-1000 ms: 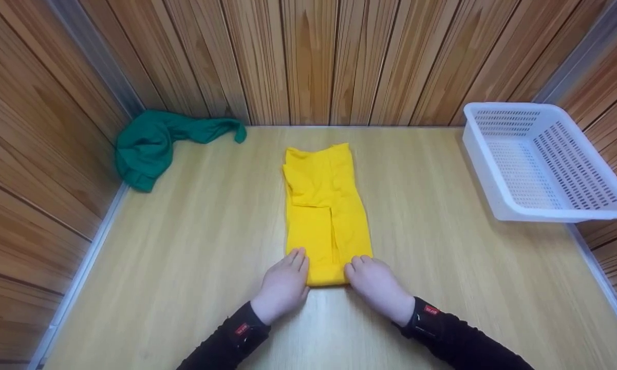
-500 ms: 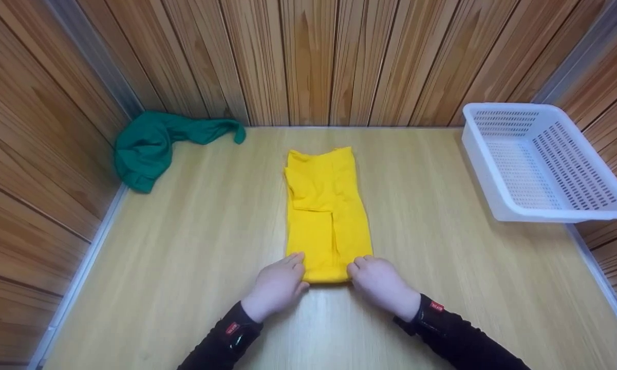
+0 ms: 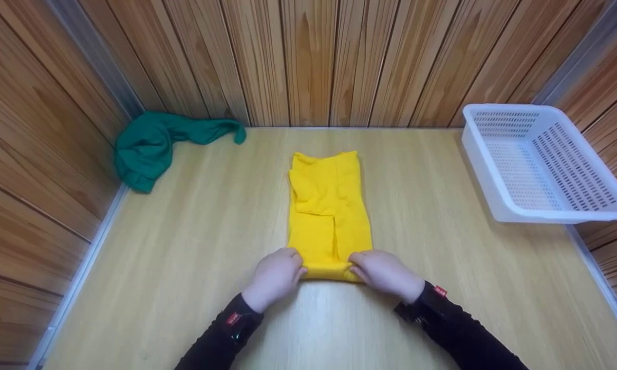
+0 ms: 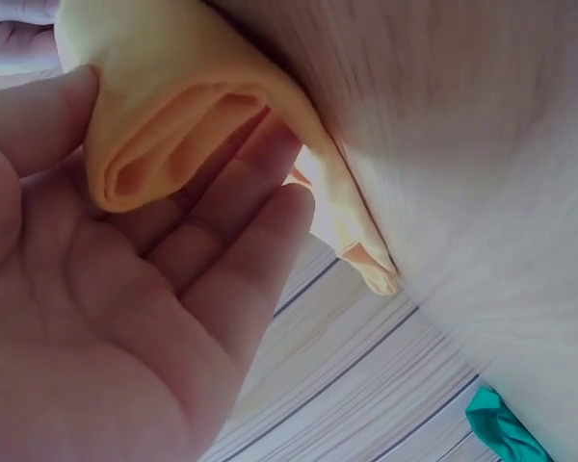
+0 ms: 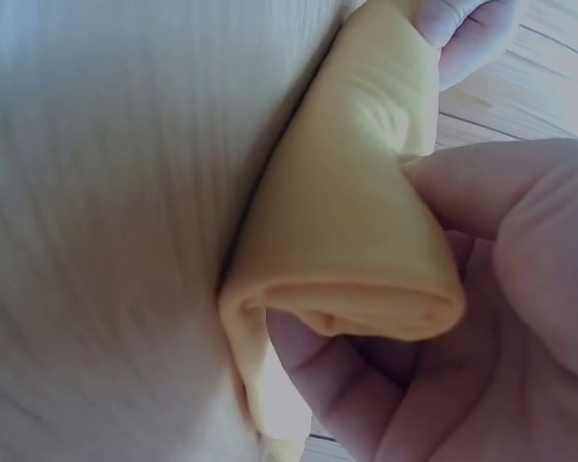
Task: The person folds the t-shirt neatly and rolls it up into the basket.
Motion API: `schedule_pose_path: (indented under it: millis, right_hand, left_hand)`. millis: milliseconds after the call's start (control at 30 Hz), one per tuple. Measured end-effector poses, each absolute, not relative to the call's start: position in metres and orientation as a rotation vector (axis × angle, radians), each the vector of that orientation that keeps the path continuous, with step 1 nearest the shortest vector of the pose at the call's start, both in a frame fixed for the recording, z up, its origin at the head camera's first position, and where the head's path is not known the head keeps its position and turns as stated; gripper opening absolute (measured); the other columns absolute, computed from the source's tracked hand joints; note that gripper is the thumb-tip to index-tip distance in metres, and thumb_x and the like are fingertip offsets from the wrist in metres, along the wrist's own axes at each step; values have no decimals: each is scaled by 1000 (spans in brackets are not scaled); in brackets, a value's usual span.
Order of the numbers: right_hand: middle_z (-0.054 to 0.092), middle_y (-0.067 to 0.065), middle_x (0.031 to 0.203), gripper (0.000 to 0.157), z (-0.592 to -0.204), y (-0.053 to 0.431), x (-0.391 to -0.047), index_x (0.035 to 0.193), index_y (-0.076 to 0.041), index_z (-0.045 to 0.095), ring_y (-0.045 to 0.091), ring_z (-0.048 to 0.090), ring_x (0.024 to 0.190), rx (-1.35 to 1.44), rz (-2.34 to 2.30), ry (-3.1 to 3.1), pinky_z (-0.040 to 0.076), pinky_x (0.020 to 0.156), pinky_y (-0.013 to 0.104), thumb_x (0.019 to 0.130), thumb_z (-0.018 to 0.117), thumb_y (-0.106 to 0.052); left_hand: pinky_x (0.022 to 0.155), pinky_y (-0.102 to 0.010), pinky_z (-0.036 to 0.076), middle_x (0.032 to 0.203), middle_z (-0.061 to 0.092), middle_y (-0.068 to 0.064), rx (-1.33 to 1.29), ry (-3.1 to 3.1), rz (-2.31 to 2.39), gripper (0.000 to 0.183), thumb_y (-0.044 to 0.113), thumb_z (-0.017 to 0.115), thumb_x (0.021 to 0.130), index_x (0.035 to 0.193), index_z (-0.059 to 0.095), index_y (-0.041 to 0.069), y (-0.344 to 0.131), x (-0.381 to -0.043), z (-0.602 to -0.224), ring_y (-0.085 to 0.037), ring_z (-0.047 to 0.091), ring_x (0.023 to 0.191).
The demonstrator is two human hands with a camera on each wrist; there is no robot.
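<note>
A yellow garment (image 3: 318, 234), perhaps a shirt, lies as a long folded strip on the wooden table, its near end rolled up. My left hand (image 3: 276, 275) grips the left end of the roll, thumb on the near side and fingers over the far side. At the right end my right hand (image 3: 388, 272) pinches the roll the same way. The left wrist view shows the layered end of the yellow garment (image 4: 164, 144) between thumb and curled fingers. In the right wrist view the yellow garment (image 5: 337, 231) has a flattened spiral edge, with the thumb pressing its outside.
A crumpled green garment (image 3: 146, 151) lies at the back left against the wall. At the back right stands a white perforated basket (image 3: 503, 198). Wood-panelled walls (image 3: 308, 61) enclose the table (image 3: 195, 221) at the back and both sides.
The garment's near end has been rolled a little farther from me, and its far end has shifted slightly toward me and right. Both hands now curl more closely round the roll.
</note>
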State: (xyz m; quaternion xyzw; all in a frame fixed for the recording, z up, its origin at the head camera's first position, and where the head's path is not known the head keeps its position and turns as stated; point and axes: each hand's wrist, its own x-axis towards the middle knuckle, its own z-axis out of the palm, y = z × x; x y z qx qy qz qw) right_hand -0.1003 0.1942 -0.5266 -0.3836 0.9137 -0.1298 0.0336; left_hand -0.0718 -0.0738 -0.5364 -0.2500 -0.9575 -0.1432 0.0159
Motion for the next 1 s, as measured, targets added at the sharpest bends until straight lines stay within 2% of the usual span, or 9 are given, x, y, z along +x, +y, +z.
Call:
schedule_pose_path:
  millis: [100,267,533,667,800,900,1000]
  right_hand:
    - [55,-1,72,16,-528,194,-105,87,-9,61,19,55,63,-1188,-439,2828,48,59,38,99,60,-20]
    - [51,-1,69,18,-530,191,-109,84,-9,58,20,54,61,-1125,-421,2876,47,57,38,99,60,-19]
    - [55,4,80,15,-530,185,-108,88,-8,61,24,54,73,-1163,-279,3065,47,62,38,90,72,-18]
    - [54,4,82,11,-530,181,-108,88,-9,60,23,52,76,-1266,-225,3135,45,63,36,89,71,-12]
    - [54,3,80,8,-533,178,-105,86,-9,61,23,52,74,-1351,-192,3139,45,61,34,88,67,-4]
    - [55,3,78,8,-534,178,-103,84,-9,62,22,52,72,-1369,-199,3150,45,59,34,86,68,-4]
    - [56,3,77,7,-534,179,-101,82,-9,63,23,53,70,-1402,-203,3170,45,57,36,86,69,-8]
  left_hand:
    - [66,-37,50,84,58,-4,-751,-2961,-483,22,26,65,96,84,63,8,-74,-78,-537,-23,59,77]
    - [62,-37,48,81,56,-4,-710,-2944,-509,19,24,66,95,87,62,8,-70,-85,-540,-24,58,75]
    - [59,-37,47,82,56,-5,-674,-2872,-428,13,16,69,92,86,64,6,-65,-87,-543,-24,56,72]
    - [60,-36,46,82,57,-6,-657,-2854,-373,3,5,67,88,87,64,6,-62,-85,-543,-24,56,72]
    - [64,-37,50,87,64,-7,-651,-2858,-270,11,3,66,89,99,69,6,-60,-80,-542,-24,61,75]
    - [74,-39,54,99,69,-8,-654,-2860,-201,21,6,65,91,111,70,5,-59,-76,-542,-26,66,85]
    - [87,-40,52,113,69,-11,-657,-2869,-188,28,11,64,93,119,68,4,-60,-73,-542,-27,66,100]
